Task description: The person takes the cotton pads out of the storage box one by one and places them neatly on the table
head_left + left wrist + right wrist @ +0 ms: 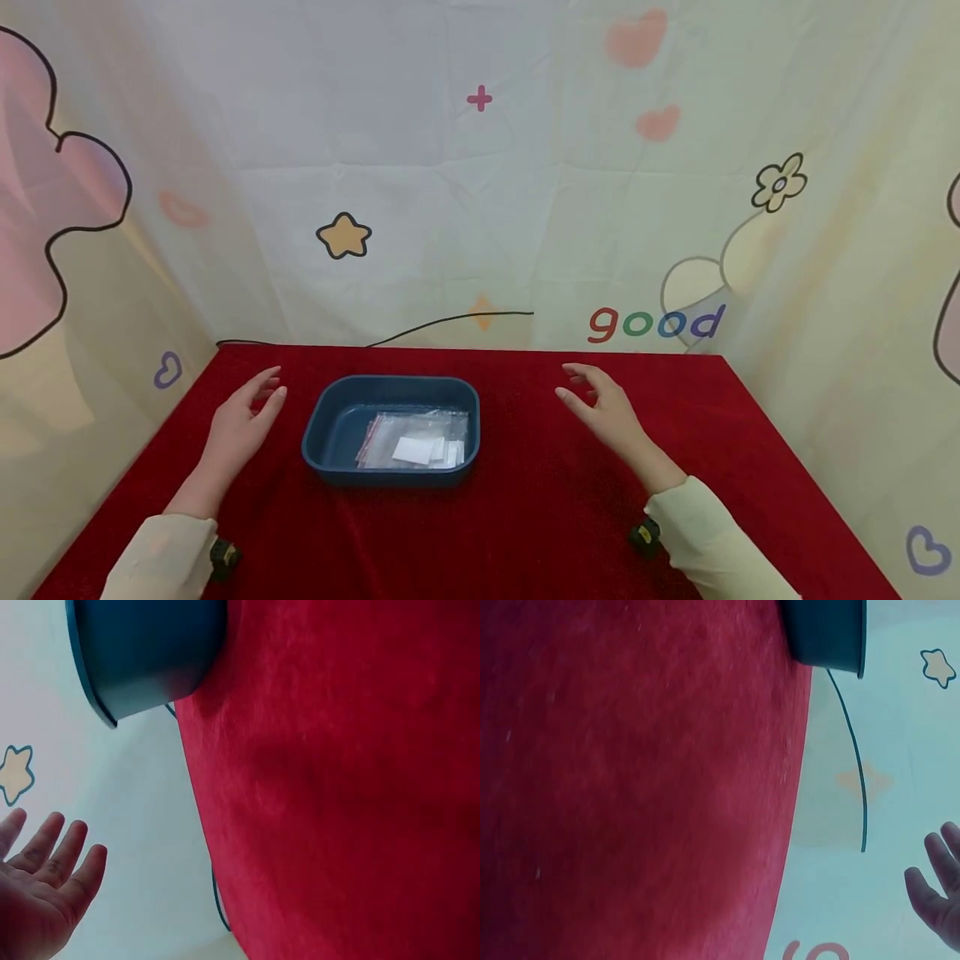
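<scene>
A dark blue rectangular basin (337,477) with rounded corners stands on the red cloth, left of the middle in the head view. Inside it, toward the right, lies a stack of clear plastic zip bags (378,437) with white labels. My left hand (242,421) hovers to the left of the basin, fingers loosely bent, holding nothing. On the other side, well apart from the basin, my right hand (606,410) is raised with relaxed fingers and an unfilled grasp. Each wrist view shows the spread fingers and the basin's outer wall (150,652).
Red velvety cloth (525,533) covers the table. A pale curtain (450,192) printed with hearts, a star and the word "good" hangs behind the table and along both sides. Small dark devices (645,535) sit at both wrists.
</scene>
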### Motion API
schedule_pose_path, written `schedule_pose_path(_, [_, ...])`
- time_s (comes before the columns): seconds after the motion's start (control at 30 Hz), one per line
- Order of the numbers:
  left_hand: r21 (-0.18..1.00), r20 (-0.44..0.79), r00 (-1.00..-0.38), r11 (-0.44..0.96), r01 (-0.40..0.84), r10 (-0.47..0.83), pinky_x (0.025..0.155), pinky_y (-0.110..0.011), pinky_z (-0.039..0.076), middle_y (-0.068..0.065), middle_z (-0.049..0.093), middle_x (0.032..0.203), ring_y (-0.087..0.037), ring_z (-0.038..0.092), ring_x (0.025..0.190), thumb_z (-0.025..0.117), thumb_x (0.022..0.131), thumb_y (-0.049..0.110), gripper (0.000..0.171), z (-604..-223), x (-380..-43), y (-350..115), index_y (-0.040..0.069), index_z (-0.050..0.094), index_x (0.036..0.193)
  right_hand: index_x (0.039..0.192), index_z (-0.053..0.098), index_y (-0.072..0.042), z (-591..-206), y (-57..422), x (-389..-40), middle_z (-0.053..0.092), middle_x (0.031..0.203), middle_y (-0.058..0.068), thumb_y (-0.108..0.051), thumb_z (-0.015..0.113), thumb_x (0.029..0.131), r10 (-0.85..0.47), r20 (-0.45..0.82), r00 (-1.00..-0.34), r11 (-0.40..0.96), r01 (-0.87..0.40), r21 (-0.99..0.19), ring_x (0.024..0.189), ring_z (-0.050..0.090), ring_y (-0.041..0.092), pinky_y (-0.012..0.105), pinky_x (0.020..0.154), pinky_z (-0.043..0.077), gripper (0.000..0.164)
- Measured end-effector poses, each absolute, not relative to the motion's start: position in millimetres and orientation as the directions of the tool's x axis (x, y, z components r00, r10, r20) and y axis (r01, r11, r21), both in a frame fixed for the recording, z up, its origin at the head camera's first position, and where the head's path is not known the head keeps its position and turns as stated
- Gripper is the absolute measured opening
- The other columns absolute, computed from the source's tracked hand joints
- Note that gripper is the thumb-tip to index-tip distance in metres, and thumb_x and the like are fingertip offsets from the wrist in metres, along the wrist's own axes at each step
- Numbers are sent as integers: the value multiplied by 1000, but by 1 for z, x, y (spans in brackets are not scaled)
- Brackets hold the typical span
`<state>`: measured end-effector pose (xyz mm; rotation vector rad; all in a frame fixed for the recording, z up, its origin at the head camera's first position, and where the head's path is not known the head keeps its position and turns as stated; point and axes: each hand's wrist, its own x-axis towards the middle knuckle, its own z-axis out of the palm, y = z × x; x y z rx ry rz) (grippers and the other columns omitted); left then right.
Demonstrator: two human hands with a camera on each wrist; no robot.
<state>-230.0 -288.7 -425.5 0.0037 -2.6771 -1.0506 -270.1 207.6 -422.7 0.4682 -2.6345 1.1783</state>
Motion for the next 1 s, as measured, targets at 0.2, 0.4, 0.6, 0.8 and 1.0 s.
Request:
schedule_pose_path(0.2, [729, 158, -979, 685, 25, -132, 109, -65, 46, -31, 48, 151, -49, 50, 136, 51, 107, 27, 58, -431, -231, -286, 1, 36, 157, 143, 53, 0, -425, 197, -271, 61, 140, 22, -23, 63, 101, -213, 272, -938, 580, -346, -738, 125, 59, 42, 59, 105, 51, 50])
schedule_pose_path(0.4, [753, 109, -984, 658, -12, -142, 107, -60, 50, -30, 51, 150, -47, 53, 133, 51, 107, 25, 57, -436, -234, -280, 1, 37, 156, 142, 55, -4, -425, 188, -272, 63, 138, 19, -26, 63, 101, -227, 226, -947, 560, -317, -765, 123, 61, 37, 54, 106, 52, 47])
schedule_pose_path(0.6, [759, 86, -984, 650, -35, -154, 106, -57, 52, -31, 55, 146, -47, 57, 130, 53, 107, 22, 54, -442, -237, -272, -2, 41, 154, 141, 57, -8, -417, 180, -275, 64, 138, 17, -30, 63, 102, -262, 159, -952, 560, -285, -778, 123, 61, 33, 52, 106, 52, 45])
schedule_pose_path(0.8, [772, 65, -985, 634, -51, -158, 109, -56, 51, -32, 57, 143, -48, 58, 130, 54, 106, 20, 53, -448, -240, -268, -5, 43, 152, 138, 60, -6, -405, 173, -280, 66, 134, 17, -29, 63, 101, -312, 79, -947, 569, -252, -783, 122, 62, 34, 49, 100, 56, 43])
schedule_pose_path(1.0, [774, 43, -985, 629, -72, -166, 108, -56, 51, -32, 57, 143, -47, 57, 131, 54, 107, 22, 53, -451, -244, -269, -5, 45, 151, 138, 61, -7, -391, 165, -288, 65, 135, 17, -31, 65, 99, -360, 19, -933, 596, -246, -764, 121, 61, 32, 46, 99, 58, 47])
